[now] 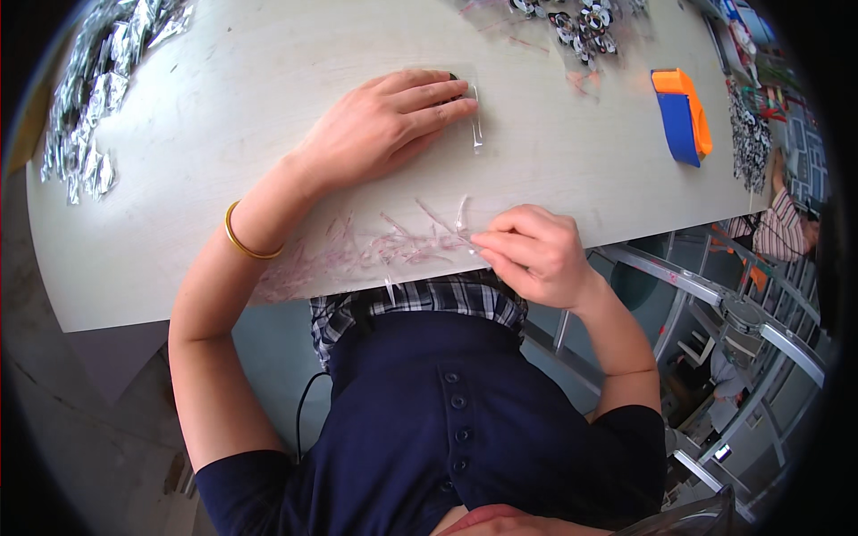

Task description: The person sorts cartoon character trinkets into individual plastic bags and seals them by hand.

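My left hand (391, 121) lies flat on the table, fingers stretched toward the right. Its fingertips rest on a small transparent plastic bag (475, 116) with something dark in it, mostly covered by the fingers. Lower right, close to the table's front edge, my right hand (541, 253) is closed in a pinch on a thin transparent plastic strip (463, 239). Beside that hand and to its left, a loose pile of plastic strips (357, 250) with reddish edges lies along the front edge. One curled strip (462, 213) stands up from it.
Many shiny silver packets (98, 89) are heaped at the far left of the pale table (223, 62). Small black-and-white items (585, 31) lie in bags at the back. An orange-and-blue tape dispenser (682, 116) stands at the right. Metal frames (751, 313) flank the table's right side.
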Demonstrator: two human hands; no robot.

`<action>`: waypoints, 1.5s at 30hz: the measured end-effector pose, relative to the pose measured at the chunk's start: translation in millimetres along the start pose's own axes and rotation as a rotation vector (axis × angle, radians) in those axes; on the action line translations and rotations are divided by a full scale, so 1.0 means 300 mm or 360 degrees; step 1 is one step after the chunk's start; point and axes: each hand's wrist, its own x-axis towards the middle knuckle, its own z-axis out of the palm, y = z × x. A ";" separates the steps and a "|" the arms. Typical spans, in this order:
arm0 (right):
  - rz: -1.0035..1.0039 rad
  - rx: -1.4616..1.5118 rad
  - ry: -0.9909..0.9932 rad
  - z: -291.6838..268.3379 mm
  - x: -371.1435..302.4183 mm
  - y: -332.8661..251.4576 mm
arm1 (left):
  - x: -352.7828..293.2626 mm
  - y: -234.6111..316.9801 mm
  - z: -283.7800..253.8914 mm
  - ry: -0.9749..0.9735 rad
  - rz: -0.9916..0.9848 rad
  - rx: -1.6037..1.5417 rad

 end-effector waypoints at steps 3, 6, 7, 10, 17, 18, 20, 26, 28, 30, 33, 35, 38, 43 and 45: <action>0.0120 -0.0032 0.0245 -0.040 0.020 0.082 | 0.004 0.010 -0.022 0.0137 0.0102 -0.0080; 0.0081 -0.0226 0.0324 -0.034 0.087 0.134 | -0.028 0.027 -0.068 0.0078 0.0114 -0.0098; 0.0050 -0.0254 0.0296 -0.028 0.102 0.145 | -0.033 0.046 -0.092 0.0054 0.0142 -0.0049; -0.0163 -0.0353 0.0226 0.003 0.129 0.185 | -0.070 0.095 -0.094 -0.0014 0.0032 -0.0008; -0.0255 -0.0559 0.0239 0.025 0.168 0.200 | -0.068 0.101 -0.064 0.0029 0.0241 0.0284; -0.0214 -0.0455 0.0244 0.024 0.173 0.202 | -0.067 0.098 -0.063 -0.0021 0.0315 0.0340; -0.0175 -0.0345 0.0253 0.017 0.185 0.206 | -0.059 0.101 -0.060 0.0034 0.0266 0.0317; -0.0060 -0.0088 0.0411 -0.053 0.233 0.204 | 0.021 0.117 -0.095 0.0259 -0.0048 0.0031; -0.0063 -0.0089 0.0420 -0.066 0.228 0.200 | 0.026 0.118 -0.086 0.0384 -0.0117 -0.0016; -0.0028 -0.0026 0.0482 -0.067 0.220 0.184 | 0.007 0.111 -0.068 0.0371 -0.0096 0.0023; 0.0150 0.0161 0.0566 -0.035 0.197 0.161 | -0.010 0.094 -0.041 0.0411 -0.0084 0.0066; 0.0295 0.0270 0.0604 -0.011 0.182 0.163 | -0.009 0.098 -0.038 0.0465 -0.0069 0.0069; 0.0030 -0.0148 0.0561 0.008 0.196 0.204 | 0.000 0.100 -0.056 0.0401 0.0030 0.0073; -0.0156 -0.0264 0.0489 0.012 0.208 0.231 | -0.007 0.127 -0.067 0.0345 -0.0099 0.0028; -0.0134 -0.0268 0.0450 0.018 0.199 0.233 | -0.015 0.132 -0.068 0.0266 -0.0166 0.0063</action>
